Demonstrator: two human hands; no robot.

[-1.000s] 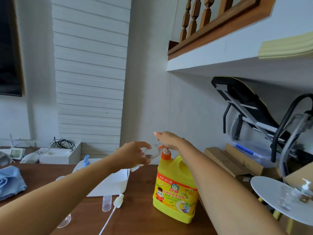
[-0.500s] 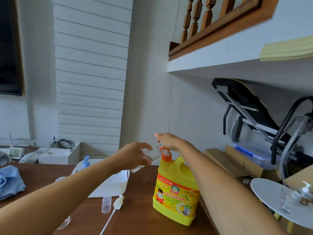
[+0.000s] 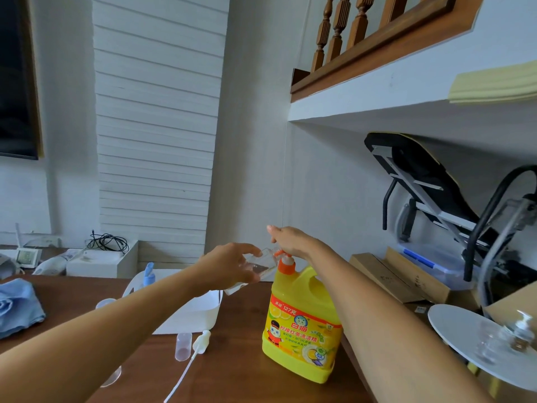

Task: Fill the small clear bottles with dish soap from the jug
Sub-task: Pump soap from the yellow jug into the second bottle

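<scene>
A yellow dish soap jug with an orange pump stands on the brown table. My right hand presses flat on top of the pump head. My left hand holds a small clear bottle, tilted, with its mouth at the pump's spout. A little dark liquid lies inside the bottle. A white pump cap with its tube and a small clear cap lie on the table in front of the jug.
A white tray with a blue-topped item sits behind my left arm. A blue cloth lies at far left. At right, a round white plate carries small clear bottles. Cardboard boxes stand beyond the jug.
My right hand and the pump head have sunk slightly. The bottle stays at the spout and my left hand has barely moved.
</scene>
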